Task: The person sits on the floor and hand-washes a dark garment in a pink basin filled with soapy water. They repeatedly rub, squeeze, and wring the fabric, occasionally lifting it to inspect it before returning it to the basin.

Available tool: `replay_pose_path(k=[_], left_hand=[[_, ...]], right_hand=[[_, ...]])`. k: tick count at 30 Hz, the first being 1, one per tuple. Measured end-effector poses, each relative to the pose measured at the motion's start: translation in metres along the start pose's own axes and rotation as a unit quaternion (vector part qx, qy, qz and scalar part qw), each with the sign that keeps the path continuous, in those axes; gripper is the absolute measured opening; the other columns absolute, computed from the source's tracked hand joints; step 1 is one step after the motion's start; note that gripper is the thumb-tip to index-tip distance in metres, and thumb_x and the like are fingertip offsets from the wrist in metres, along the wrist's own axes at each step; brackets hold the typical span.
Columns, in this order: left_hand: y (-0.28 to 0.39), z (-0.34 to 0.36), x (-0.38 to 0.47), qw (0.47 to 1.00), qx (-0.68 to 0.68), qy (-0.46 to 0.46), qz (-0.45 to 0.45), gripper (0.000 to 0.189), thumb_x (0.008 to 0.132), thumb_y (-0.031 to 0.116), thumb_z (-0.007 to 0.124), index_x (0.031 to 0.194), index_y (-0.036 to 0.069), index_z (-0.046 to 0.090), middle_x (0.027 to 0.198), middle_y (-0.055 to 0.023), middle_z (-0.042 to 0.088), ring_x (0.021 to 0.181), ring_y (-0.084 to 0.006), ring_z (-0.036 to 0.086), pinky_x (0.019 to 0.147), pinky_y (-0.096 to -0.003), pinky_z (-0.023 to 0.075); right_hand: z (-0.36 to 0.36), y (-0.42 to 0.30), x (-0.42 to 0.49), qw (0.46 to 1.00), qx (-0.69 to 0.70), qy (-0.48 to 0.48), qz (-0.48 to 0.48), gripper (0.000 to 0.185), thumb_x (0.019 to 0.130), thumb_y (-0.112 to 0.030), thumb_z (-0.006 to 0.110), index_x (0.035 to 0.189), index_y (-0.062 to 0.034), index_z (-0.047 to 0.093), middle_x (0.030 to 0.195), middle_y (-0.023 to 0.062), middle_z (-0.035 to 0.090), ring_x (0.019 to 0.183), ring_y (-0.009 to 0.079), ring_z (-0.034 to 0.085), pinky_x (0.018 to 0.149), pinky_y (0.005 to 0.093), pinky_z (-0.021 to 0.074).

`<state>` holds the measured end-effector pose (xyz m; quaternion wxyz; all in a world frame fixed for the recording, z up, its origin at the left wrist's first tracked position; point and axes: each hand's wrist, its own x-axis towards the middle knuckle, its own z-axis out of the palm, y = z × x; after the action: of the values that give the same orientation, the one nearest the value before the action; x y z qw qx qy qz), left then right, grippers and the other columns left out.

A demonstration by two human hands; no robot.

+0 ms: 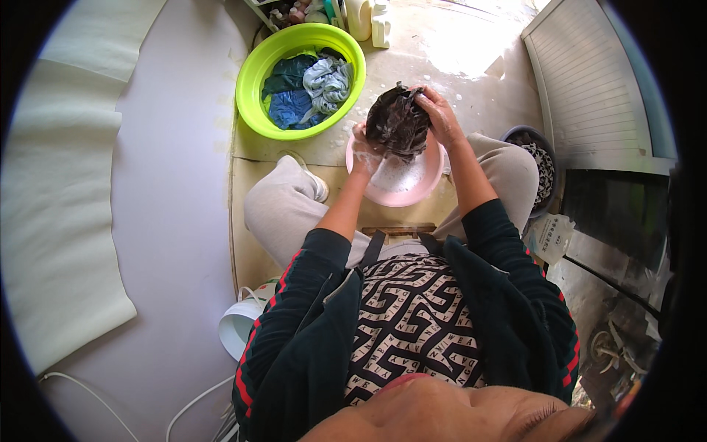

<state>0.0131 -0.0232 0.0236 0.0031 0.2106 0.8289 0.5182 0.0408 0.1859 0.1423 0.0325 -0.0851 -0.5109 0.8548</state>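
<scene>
A wet, dark brown cloth (pixel 399 124) is held up over a pink plastic basin (pixel 395 198), which stands between my knees with white suds (pixel 397 174) inside. My left hand (pixel 365 149), spotted with foam, grips the cloth's lower left side. On the upper right edge of the cloth, my right hand (pixel 439 113) has its fingers closed. The cloth's folds hide part of the left fingers and the far side of the basin.
A lime green tub (pixel 246 113) with blue, dark green and pale grey clothes is at the upper left, plastic bottles (pixel 381 25) beyond it. A dark basin (pixel 554 166) of patterned cloth stands right of my knee. A white bucket (pixel 235 331) is at the lower left.
</scene>
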Motion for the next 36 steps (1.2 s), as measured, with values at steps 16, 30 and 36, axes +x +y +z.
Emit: replay_pose_path(k=[16, 30, 36], left_hand=[[-0.026, -0.047, 0.019, 0.972, 0.215, -0.031, -0.094, 0.028, 0.091, 0.03, 0.053, 0.092, 0.006, 0.068, 0.096, -0.0226, 0.067, 0.091, -0.0415, 0.063, 0.086, -0.0478, 0.0476], [0.032, -0.075, 0.024, 0.892, -0.187, -0.311, -0.268, 0.062, 0.073, 0.036, 0.084, 0.123, 0.004, 0.065, 0.109, -0.0062, 0.07, 0.093, -0.0172, 0.066, 0.085, -0.0313, 0.0512], [0.022, -0.068, 0.021, 0.827, -0.387, -0.214, -0.347, 0.063, 0.076, 0.017, 0.083, 0.132, 0.004, 0.057, 0.116, -0.0053, 0.067, 0.104, -0.0181, 0.063, 0.098, -0.0324, 0.0469]], right_hand=[[-0.034, 0.036, 0.005, 0.959, -0.278, 0.054, 0.019, 0.033, 0.101, -0.024, 0.051, 0.127, -0.0028, 0.053, 0.108, 0.0059, 0.058, 0.1, 0.0138, 0.051, 0.091, 0.0278, 0.0426], [-0.045, 0.024, -0.004, 0.983, -0.123, 0.092, 0.1, 0.023, 0.096, -0.016, 0.058, 0.112, -0.0007, 0.062, 0.095, 0.0054, 0.067, 0.084, 0.0128, 0.064, 0.077, 0.0279, 0.0523], [-0.063, 0.034, 0.0, 0.985, 0.069, 0.13, 0.087, 0.026, 0.099, -0.02, 0.053, 0.114, 0.0015, 0.058, 0.103, 0.0111, 0.067, 0.088, 0.0191, 0.066, 0.079, 0.032, 0.0541]])
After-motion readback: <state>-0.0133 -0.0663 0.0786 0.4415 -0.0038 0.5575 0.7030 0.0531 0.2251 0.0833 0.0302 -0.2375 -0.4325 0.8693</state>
